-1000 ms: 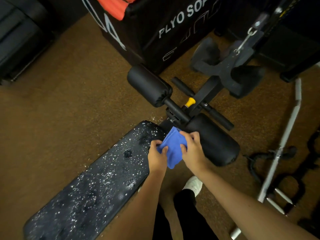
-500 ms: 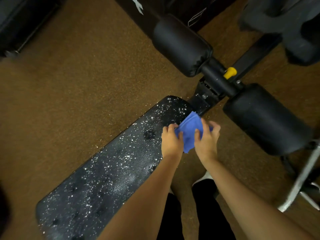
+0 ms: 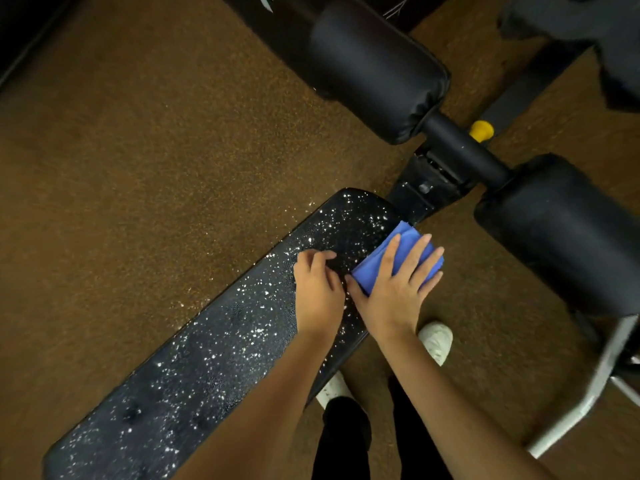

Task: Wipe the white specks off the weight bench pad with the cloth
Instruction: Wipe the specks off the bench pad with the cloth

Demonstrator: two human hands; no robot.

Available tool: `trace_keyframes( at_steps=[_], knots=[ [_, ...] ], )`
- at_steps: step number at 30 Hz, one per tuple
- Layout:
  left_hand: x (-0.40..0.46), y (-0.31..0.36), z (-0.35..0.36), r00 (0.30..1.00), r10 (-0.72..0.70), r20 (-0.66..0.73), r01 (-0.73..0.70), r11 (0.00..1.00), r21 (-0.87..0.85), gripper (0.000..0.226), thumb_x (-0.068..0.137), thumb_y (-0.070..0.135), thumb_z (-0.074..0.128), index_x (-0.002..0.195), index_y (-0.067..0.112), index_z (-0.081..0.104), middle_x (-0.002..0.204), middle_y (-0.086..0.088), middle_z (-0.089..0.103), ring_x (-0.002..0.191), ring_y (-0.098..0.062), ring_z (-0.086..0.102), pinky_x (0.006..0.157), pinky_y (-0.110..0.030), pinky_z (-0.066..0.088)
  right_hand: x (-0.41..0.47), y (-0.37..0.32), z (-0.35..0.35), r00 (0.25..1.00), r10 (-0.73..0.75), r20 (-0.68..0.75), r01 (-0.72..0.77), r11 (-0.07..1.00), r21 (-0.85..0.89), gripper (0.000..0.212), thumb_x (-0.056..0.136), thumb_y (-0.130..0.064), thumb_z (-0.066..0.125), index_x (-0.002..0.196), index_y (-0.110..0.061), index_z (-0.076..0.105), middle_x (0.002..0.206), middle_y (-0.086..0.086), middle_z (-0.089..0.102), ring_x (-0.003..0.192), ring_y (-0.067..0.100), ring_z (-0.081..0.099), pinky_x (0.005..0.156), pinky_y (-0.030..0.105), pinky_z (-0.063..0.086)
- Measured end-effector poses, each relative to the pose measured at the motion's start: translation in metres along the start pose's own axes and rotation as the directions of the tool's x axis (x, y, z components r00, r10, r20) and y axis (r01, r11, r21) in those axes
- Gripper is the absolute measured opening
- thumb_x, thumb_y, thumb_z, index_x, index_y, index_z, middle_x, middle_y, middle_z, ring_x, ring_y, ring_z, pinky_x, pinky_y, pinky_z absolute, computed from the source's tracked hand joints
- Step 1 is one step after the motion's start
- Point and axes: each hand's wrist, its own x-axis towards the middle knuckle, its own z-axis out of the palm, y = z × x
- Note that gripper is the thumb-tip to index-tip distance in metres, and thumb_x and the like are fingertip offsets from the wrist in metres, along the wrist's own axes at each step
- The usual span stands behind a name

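Right hand (image 3: 393, 289): I see it palm-down, fingers spread flat over the cloth (image 3: 391, 258), pressing rather than clasping it.
Left hand (image 3: 317, 285): fingers curled, tips on the pad, grip empty, just beside the cloth.
Cloth: folded, blue, on the bench (image 3: 207, 348) pad's end near the rollers (image 3: 374, 67).
Specks (image 3: 242, 344): white, scattered along the whole pad.
Forearms: both reach forward, nearly parallel.

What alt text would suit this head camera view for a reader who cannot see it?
A right hand presses a folded blue cloth flat on the near end of a black bench pad covered in white specks, the left hand resting beside it.
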Motion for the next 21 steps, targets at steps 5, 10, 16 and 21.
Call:
trace_keyframes(
  at_steps=[5, 10, 16, 21],
  knots=[
    [0.006, -0.005, -0.009, 0.998, 0.043, -0.055, -0.041, 0.999, 0.028, 0.032, 0.088, -0.004, 0.041, 0.113, 0.01, 0.056, 0.119, -0.003, 0.044, 0.113, -0.011, 0.036, 0.095, -0.02, 0.033, 0.027, -0.005, -0.004, 1.0, -0.004, -0.023, 0.003, 0.999, -0.045, 0.083, 0.088, -0.062, 0.023, 0.148, -0.005, 0.012, 0.151, 0.033, 0.008, 0.136, 0.054, 0.007, 0.106, 0.067, 0.017],
    [0.021, -0.009, -0.015, 0.985, 0.139, -0.106, -0.129, 0.987, 0.095, 0.035, 0.084, -0.004, 0.041, 0.115, 0.004, 0.054, 0.124, -0.012, 0.046, 0.117, -0.021, 0.037, 0.101, -0.041, 0.037, 0.065, -0.015, -0.01, 0.982, -0.189, -0.032, 0.182, 0.973, -0.144, 0.079, 0.089, -0.057, 0.028, 0.147, -0.005, 0.018, 0.15, 0.03, 0.017, 0.136, 0.052, 0.016, 0.106, 0.064, 0.019],
    [0.028, -0.014, -0.021, 0.996, 0.088, 0.023, -0.091, 0.957, 0.275, 0.047, 0.098, 0.015, 0.023, 0.143, 0.005, 0.026, 0.152, -0.01, 0.021, 0.142, -0.022, 0.01, 0.117, -0.039, 0.002, 0.024, 0.011, -0.007, 0.992, -0.129, -0.007, 0.127, 0.983, -0.129, 0.073, 0.093, -0.051, 0.026, 0.146, -0.002, 0.02, 0.15, 0.031, 0.015, 0.136, 0.053, 0.013, 0.107, 0.065, 0.02],
    [0.017, -0.026, -0.011, 0.984, 0.088, 0.154, -0.147, 0.89, 0.431, 0.067, 0.088, 0.038, -0.004, 0.147, 0.008, 0.011, 0.157, -0.006, 0.002, 0.142, -0.015, -0.008, 0.115, -0.036, -0.004, 0.075, -0.025, -0.015, 0.974, -0.224, 0.017, 0.224, 0.961, -0.161, 0.074, 0.091, -0.053, 0.024, 0.146, -0.004, 0.018, 0.151, 0.028, 0.016, 0.135, 0.053, 0.017, 0.106, 0.066, 0.018]
  ],
)
